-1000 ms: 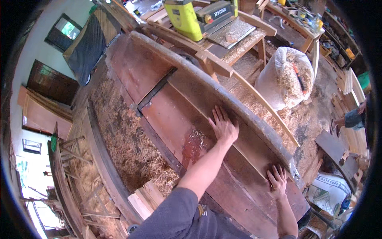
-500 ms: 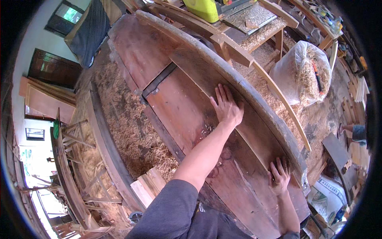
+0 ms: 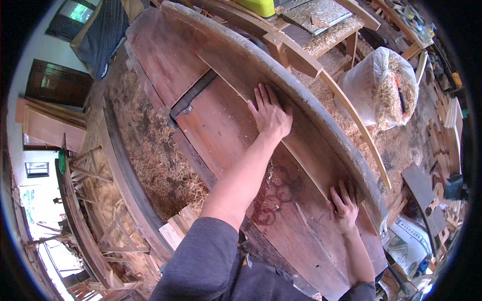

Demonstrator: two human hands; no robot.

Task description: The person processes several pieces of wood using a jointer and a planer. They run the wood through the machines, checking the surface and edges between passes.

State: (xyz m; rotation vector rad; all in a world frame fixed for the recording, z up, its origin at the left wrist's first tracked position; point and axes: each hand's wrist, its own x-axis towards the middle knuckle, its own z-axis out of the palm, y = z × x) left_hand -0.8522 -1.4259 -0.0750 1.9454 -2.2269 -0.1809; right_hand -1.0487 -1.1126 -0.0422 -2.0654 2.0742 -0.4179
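Observation:
A long, thin brown board (image 3: 233, 72) lies on a reddish-brown wooden worktable (image 3: 228, 128), alongside a raised curved wooden piece (image 3: 306, 108) at its far right edge. My left hand (image 3: 272, 114) rests flat on the board, fingers stretched towards the curved piece. Nearer to me, my right hand (image 3: 344, 206) lies on the same board close to its near end, with its fingers spread. Neither hand wraps round anything. Beyond my left hand, a dark slot (image 3: 193, 94) crosses the tabletop, and the board's far end reaches past it.
At the right stands a pale sack (image 3: 364, 88) of wood shavings with an orange-and-black tool on it. A curved wooden strip (image 3: 359, 125) runs beside the worktable. Shavings (image 3: 150, 150) cover the floor at left, near a long curved timber (image 3: 128, 175). Pale offcuts (image 3: 178, 226) lie near my left elbow.
The board has slid away from me along the curved piece, its far end now farther past the slot. Both hands have moved forward with it, and the view has shifted slightly.

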